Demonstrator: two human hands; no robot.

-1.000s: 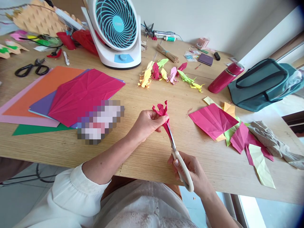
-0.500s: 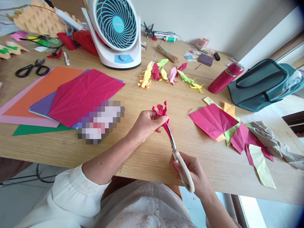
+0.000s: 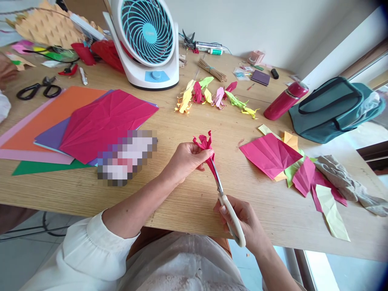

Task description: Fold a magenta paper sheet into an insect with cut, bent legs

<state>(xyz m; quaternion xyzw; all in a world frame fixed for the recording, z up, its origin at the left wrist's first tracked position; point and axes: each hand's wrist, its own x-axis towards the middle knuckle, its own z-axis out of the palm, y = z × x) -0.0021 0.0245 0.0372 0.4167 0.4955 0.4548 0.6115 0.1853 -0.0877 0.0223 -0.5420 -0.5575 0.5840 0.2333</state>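
The left hand (image 3: 189,159) pinched with its thumb extended, its bare forearm (image 3: 138,208) slanting in from lower left; the right hand (image 3: 239,216) curled in a grip, nearer the body.

Legible inscriptions: none are showing.
Fan (image 3: 148,34): a pale mark, perhaps a brand name, is crossing the turquoise hub, blurring past reading.
Dial panel (image 3: 156,76), blue, on the fan's base: detail is appearing too small to read.
Pixelated item (image 3: 127,158): coarse blocks are covering its surface.
Tube (image 3: 209,47), green-banded: fine detail is escaping the eye.
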